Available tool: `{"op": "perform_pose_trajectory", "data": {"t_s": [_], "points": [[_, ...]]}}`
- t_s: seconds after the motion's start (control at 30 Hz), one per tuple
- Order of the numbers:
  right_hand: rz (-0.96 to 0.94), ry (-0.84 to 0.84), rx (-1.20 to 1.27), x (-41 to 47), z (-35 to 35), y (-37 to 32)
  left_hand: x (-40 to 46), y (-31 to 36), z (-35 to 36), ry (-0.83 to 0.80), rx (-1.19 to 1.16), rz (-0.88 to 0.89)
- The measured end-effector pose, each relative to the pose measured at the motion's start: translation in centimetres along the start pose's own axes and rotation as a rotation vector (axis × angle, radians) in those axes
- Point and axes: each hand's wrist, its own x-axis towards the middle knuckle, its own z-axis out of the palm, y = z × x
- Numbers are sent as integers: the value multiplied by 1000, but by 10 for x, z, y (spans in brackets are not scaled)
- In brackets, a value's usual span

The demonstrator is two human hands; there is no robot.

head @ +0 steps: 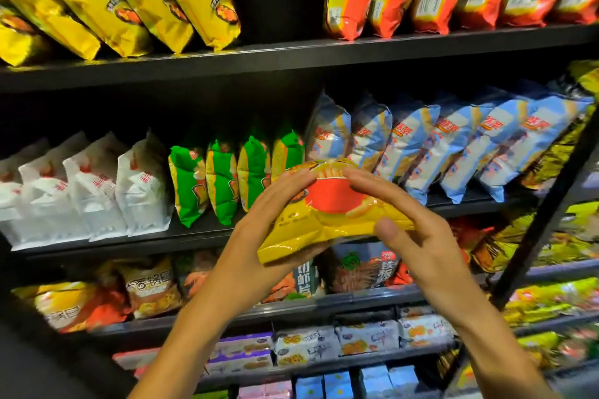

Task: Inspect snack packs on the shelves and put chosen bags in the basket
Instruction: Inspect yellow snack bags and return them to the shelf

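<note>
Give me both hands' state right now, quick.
Left hand: holding the yellow snack bag, fingers over its top.
Right hand: holding the same bag, thumb pressed on its front.

Four green snack bags [223,185], four white bags [97,191] and six blue bags [453,152] are counted on the middle shelf [207,232].

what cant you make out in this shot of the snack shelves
Head view:
- Basket: not in frame.
- Yellow bag: its label is partly covered by the left hand and right hand gripping it.
- Bottom-shelf packs: cut off by the lower edge.
- Right-edge packs: blurred, print unreadable.
</note>
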Motion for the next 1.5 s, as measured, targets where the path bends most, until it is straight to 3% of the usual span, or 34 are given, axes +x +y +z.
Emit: {"op": "perform_pose_trajectory", "data": {"t_s": [0.27,0.43,0.6,0.73,0.9,0.97,1.03,1.23,1.5], "points": [[-115,203,174,-22,3,12,-5,6,37,57,-126,-154],[-19,464,258,-21,8,17,-6,10,60,43,-143,-195],[32,583,323,-17,5,21,-2,18,74,106,-179,-188],[51,504,319,-20,2,25,3,20,81,253,-259,-252],[18,197,337,-27,-11,37,6,25,82,358,-353,-341],[17,159,377,-29,-16,37,6,23,81,377,-399,-381],[38,196,373,-29,-18,37,7,21,81,377,-421,-395],[160,518,415,-23,-6,38,5,20,90,330,-466,-380],[185,503,487,-25,0,30,0,15,85,353,-499,-394]]}}
